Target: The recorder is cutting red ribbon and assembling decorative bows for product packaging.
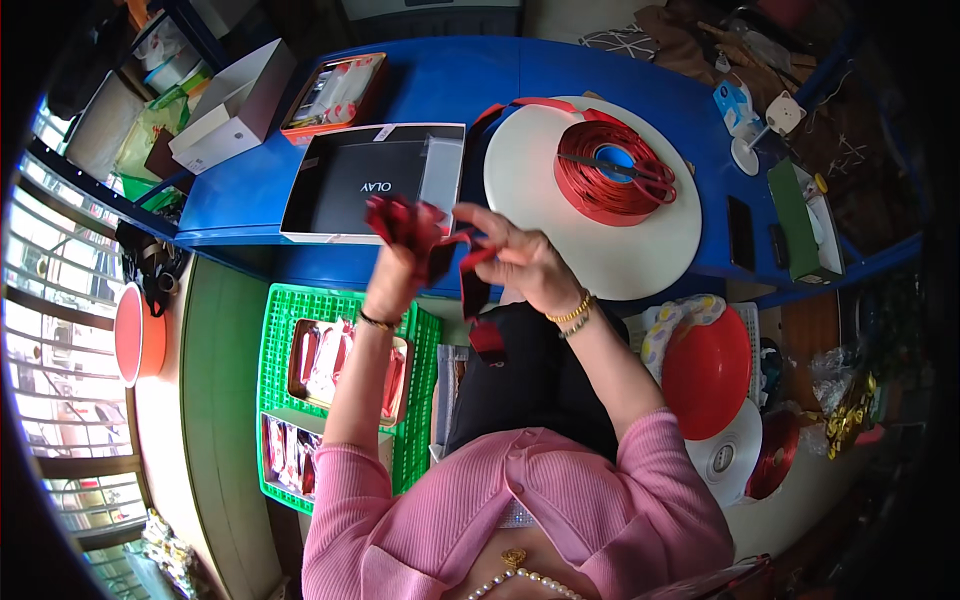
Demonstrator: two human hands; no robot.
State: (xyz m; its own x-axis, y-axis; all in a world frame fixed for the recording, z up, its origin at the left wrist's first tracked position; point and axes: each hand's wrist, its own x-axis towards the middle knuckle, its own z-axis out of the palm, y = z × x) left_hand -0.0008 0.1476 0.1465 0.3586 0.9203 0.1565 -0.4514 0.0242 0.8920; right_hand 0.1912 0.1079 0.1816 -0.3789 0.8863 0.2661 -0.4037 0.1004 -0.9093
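Note:
My left hand (392, 285) is closed around a gathered bunch of dark red ribbon (405, 222), whose folds stand up above the fingers. A loose tail of this ribbon (488, 340) hangs down over my lap. Just to the right, my right hand (535, 272) pinches the ribbon between thumb and fingers, its index finger stretched toward the bunch. Part of the grip is hidden. Beyond it, a large roll of red ribbon (580, 200) with a blue core lies on a round white board (535, 215). Scissors (652, 180) with red handles rest on the roll.
On the blue table (430, 75) are an open black-lined box (340, 180), an orange-rimmed tin (378, 75), a white box (255, 95), a phone (740, 232) and a green box (790, 225). Green crates (425, 350) at left hold ribbon pieces. A red basin (710, 370) is at right.

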